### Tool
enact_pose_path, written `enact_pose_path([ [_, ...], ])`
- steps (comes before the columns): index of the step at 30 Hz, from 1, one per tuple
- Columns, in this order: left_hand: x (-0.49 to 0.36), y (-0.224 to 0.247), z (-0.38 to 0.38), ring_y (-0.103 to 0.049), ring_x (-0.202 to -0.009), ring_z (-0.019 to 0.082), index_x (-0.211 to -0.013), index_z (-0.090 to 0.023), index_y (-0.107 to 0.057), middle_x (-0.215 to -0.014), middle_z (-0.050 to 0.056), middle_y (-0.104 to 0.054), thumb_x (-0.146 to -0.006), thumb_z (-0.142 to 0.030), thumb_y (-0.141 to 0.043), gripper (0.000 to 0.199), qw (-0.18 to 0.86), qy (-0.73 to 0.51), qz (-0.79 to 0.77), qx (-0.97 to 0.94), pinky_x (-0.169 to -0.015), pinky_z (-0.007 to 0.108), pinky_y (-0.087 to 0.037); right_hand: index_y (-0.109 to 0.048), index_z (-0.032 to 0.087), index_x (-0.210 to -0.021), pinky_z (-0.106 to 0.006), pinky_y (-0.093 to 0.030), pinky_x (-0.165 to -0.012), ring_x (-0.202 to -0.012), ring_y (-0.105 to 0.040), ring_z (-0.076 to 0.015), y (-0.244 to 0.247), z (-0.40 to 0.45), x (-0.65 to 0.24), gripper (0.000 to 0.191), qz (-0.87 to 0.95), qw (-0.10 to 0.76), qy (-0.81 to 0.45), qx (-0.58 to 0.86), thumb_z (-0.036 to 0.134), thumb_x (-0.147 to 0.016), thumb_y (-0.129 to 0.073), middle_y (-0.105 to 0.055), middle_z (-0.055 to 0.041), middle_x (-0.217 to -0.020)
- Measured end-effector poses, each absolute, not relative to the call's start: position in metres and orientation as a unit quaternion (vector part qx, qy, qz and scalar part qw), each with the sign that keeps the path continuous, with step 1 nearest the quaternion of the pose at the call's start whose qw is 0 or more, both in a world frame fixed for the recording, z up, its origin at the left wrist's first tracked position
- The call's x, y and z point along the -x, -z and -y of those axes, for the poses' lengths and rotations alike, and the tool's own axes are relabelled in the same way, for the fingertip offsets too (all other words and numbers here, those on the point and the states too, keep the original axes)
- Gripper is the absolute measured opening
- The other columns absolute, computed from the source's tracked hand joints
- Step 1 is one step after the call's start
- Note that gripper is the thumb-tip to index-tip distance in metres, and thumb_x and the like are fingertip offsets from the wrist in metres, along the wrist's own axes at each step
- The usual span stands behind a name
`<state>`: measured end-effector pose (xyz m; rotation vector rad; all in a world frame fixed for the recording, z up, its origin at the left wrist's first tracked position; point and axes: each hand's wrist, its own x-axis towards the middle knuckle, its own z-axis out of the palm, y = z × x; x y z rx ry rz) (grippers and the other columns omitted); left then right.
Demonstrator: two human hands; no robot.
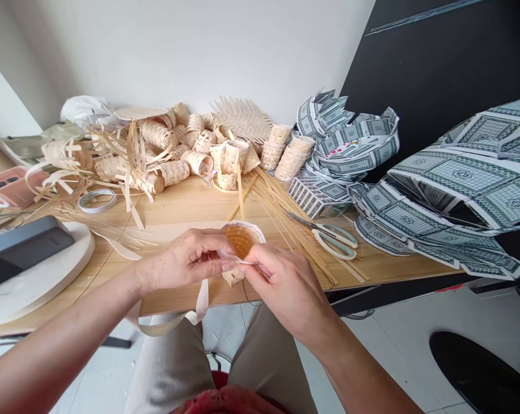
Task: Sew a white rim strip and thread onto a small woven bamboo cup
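Frame centre: left hand [184, 259] and right hand [282, 277], close together, are pinching pale strip [203, 300] by woven cup [241, 234], probably for control.

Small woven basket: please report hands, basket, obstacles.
Left hand and right hand pinching pale strip. Woven basket partly hidden behind hands. Scissors clear, to the right.

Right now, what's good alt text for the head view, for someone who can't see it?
A person's left hand and right hand hold a pale ribbon between them, in front of a small woven basket near the edge of a wooden table. Behind are more woven baskets; scissors and loose strips lie to the right.
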<state>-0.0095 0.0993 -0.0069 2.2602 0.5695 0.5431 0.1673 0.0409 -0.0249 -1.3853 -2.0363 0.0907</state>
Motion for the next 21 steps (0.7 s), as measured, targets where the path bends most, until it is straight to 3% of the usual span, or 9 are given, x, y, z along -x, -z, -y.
enact_pose_path([
  [6,0.004,0.018,-0.099,-0.052,-0.05,0.005,-0.076,-0.01,-0.061,-0.068,0.001,-0.056,-0.084,-0.025,-0.049,0.021,0.44,-0.264,-0.257,-0.819,-0.047,0.015,-0.044,-0.047,0.018,-0.057,-0.021,-0.026,-0.049,-0.049,-0.042,-0.0077,0.022,-0.041,-0.168,0.02,0.775,0.349,-0.055,0.524,0.015,-0.076,-0.055,-0.05,0.0046,-0.054],
  [12,0.003,0.019,-0.099,-0.052,-0.05,0.005,-0.082,-0.01,-0.063,-0.068,0.001,-0.057,-0.082,-0.032,-0.052,0.024,0.432,-0.277,-0.263,-0.817,-0.047,0.015,-0.046,-0.057,0.018,-0.065,-0.02,-0.031,-0.051,-0.051,-0.046,-0.0078,0.02,-0.04,-0.169,0.013,0.766,0.368,-0.118,0.514,0.015,-0.077,-0.054,-0.056,0.004,-0.057],
  [21,0.002,0.021,-0.089,-0.051,-0.053,0.006,-0.074,-0.01,-0.063,-0.067,0.002,-0.055,-0.079,-0.044,-0.053,0.036,0.452,-0.309,-0.261,-0.795,-0.05,0.017,-0.045,-0.055,0.018,-0.059,-0.021,-0.027,-0.047,-0.045,-0.037,-0.0068,0.027,-0.038,-0.165,0.017,0.739,0.396,-0.087,0.538,0.018,-0.076,-0.053,-0.045,0.0058,-0.048],
])
